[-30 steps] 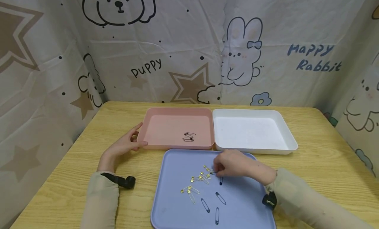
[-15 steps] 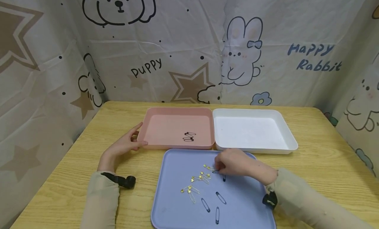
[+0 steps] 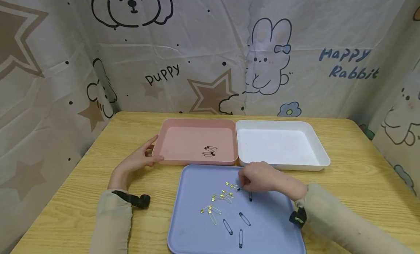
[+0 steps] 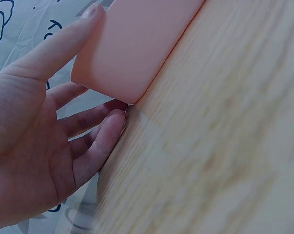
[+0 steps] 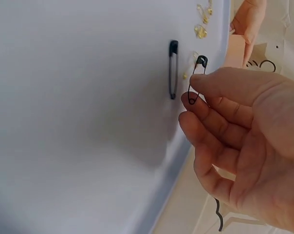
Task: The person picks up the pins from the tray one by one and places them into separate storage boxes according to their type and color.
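Between thumb and fingertips my right hand (image 3: 260, 176) pinches a black safety pin (image 5: 201, 61), its dark cap end up in the right wrist view. Just beside it, a second black safety pin (image 5: 173, 68) lies on the blue tray (image 3: 187, 243). My left hand (image 3: 136, 160) rests at the near left corner of the pink tray (image 3: 183, 137); its thumb lies along the wall and the other fingers bend loosely by the corner. Several black safety pins (image 3: 209, 151) lie inside the pink tray. Gold safety pins (image 3: 222, 197) are loosely clustered on the blue tray.
More black safety pins (image 3: 241, 238) are spread over the front half of the blue tray. A white tray (image 3: 279, 144) stands right of the pink one, side by side. All trays are on a wooden table (image 3: 361, 166), with a printed cloth (image 3: 203, 46) behind.
My right hand has shifted slightly right and lifted a little with the pinched safety pin. The black safety pin beside it has slid slightly to the right. My left hand has stayed put.
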`<state>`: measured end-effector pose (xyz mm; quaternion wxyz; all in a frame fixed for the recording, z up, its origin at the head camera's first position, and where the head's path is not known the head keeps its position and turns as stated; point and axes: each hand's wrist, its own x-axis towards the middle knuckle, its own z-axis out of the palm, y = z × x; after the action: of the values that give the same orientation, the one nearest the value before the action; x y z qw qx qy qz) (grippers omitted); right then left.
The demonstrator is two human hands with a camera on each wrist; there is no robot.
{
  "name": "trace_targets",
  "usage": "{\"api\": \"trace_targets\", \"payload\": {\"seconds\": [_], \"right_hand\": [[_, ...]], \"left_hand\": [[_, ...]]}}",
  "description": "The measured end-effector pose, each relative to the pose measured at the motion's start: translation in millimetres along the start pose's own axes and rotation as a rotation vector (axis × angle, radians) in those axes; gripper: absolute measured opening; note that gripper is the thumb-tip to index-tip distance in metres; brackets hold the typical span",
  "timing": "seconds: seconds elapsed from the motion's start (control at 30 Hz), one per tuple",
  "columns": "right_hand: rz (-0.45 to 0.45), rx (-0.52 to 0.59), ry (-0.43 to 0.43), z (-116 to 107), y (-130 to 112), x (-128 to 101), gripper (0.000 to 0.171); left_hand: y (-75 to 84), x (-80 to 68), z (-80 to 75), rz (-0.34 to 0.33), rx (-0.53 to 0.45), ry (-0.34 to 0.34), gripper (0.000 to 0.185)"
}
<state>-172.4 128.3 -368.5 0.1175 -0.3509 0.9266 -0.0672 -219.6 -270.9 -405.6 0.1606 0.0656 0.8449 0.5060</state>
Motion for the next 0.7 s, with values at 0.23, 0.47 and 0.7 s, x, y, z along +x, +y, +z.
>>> {"api": "trace_targets", "payload": {"seconds": [0.23, 0.47, 0.7], "right_hand": [[0.016, 0.002, 0.009, -8, -1, 2, 0.009], [-0.024, -0.015, 0.072, -14, -2, 7, 0.010], [-0.066, -0.029, 0.132, -19, -4, 15, 0.009]], "left_hand": [[0.8, -0.6, 0.1, -0.002, -0.001, -0.004, 0.089], [0.5, -1.2, -0.6, -0.003, 0.003, -0.003, 0.089], [0.0, -0.2, -0.8, -0.005, 0.011, 0.001, 0.089]]}}
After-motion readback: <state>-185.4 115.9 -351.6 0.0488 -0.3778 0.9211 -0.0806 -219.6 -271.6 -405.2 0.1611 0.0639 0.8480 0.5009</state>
